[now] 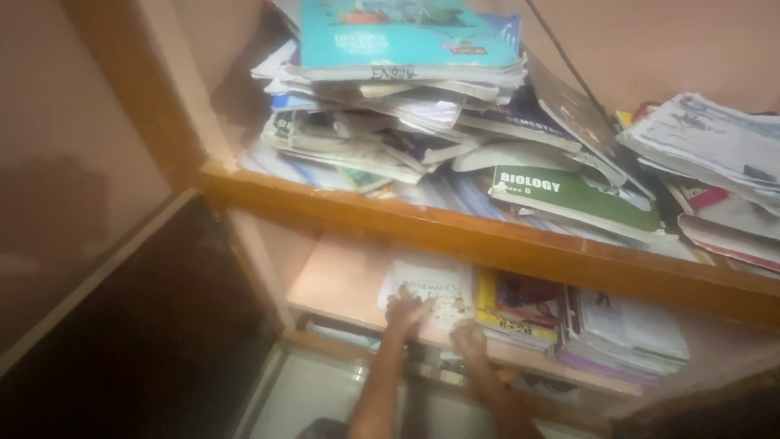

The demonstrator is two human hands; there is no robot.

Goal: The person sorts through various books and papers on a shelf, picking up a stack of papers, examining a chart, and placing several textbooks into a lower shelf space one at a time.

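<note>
A white-covered book (431, 286) lies flat on the lower wooden shelf (341, 276). My left hand (404, 311) rests on its near left corner with fingers spread over the cover. My right hand (469, 337) sits at the book's near right edge on the shelf front, fingers curled; I cannot see whether it grips anything. Both forearms reach up from the bottom of the view.
Beside the white book lie a yellow book pile (520, 309) and a stack of pale notebooks (626, 333). The upper shelf (455, 232) carries a messy heap with a green book (577, 199) and a teal book (406, 32). A dark panel (138, 341) stands at left.
</note>
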